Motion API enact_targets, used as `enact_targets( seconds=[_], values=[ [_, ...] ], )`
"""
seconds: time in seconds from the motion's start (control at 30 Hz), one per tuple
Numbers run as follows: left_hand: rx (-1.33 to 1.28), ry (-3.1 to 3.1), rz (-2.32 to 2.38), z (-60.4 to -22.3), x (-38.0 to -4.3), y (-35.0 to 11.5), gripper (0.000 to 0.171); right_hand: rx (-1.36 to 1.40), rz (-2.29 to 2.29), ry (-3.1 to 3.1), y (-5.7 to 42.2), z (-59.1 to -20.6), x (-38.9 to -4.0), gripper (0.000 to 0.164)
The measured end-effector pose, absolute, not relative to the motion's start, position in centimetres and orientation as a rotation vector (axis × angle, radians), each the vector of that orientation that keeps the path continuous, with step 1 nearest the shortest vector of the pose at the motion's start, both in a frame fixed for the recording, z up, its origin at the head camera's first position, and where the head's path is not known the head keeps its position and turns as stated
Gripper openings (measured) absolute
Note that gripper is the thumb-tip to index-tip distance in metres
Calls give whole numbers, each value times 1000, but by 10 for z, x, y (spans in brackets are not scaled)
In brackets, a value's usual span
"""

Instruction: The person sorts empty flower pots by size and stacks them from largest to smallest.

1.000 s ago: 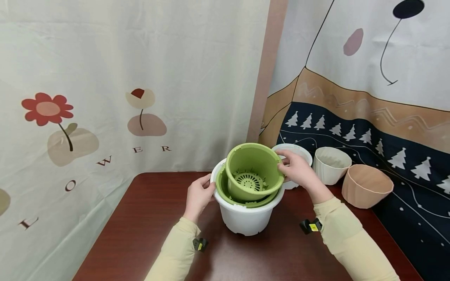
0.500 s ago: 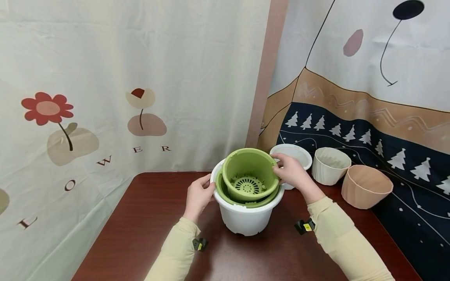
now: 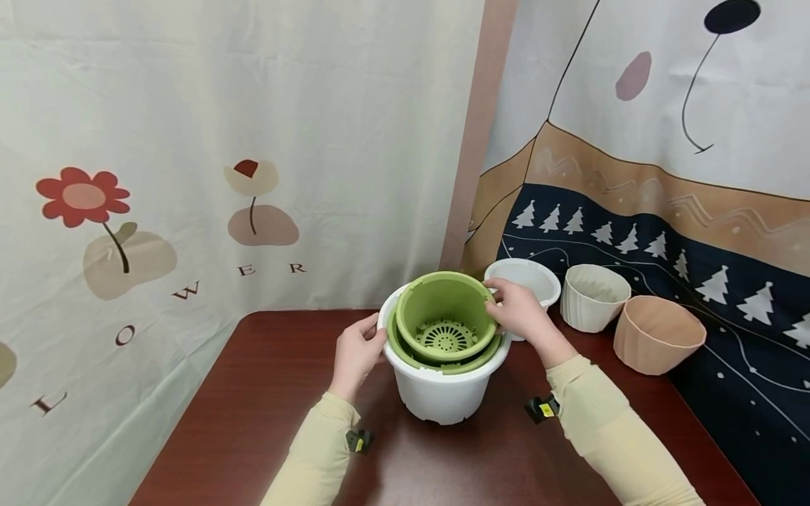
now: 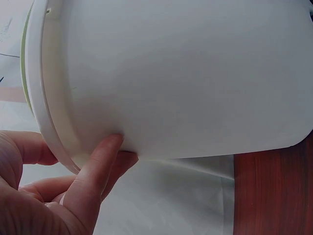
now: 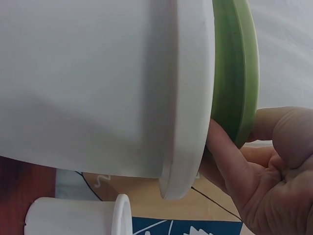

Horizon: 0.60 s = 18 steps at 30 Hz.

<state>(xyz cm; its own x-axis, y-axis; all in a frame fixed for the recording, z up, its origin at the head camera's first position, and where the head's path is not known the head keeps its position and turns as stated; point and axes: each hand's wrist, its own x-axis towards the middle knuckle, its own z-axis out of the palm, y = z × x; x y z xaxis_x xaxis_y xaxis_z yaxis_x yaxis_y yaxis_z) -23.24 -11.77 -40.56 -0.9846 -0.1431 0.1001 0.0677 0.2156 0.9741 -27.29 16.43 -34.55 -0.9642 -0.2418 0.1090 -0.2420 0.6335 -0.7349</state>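
Observation:
A large white flowerpot (image 3: 436, 397) stands upright on the table with a green flowerpot (image 3: 405, 344) nested in it. Inside that sits a smaller green flowerpot (image 3: 446, 302) with a slotted bottom, its rim showing above the others. My left hand (image 3: 356, 355) pinches the white pot's rim at the left; in the left wrist view its fingers (image 4: 100, 166) lie against the outer wall. With my right hand (image 3: 522, 313) I pinch the smaller green pot's rim at the right. The right wrist view shows that green rim (image 5: 249, 63) raised just beyond the white rim (image 5: 190, 98).
Behind my right hand stands another white pot (image 3: 525, 274). A fluted cream pot (image 3: 593, 299) and a fluted peach pot (image 3: 659, 335) stand to its right by the printed curtain (image 3: 728, 393). The dark red tabletop (image 3: 266, 407) extends to the left.
The smaller green pot has moved down and slightly left, deeper into the nested pots, with my right hand gripping its rim. My left hand has stayed on the white pot's rim.

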Motion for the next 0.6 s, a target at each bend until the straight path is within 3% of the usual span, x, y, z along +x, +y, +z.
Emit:
enact_targets(
  seconds=[0.6],
  values=[
    [66, -2303, -1884, -407, -233, -119, 43, 383, 1045, -2872, 153, -346, -272, 41]
  ],
)
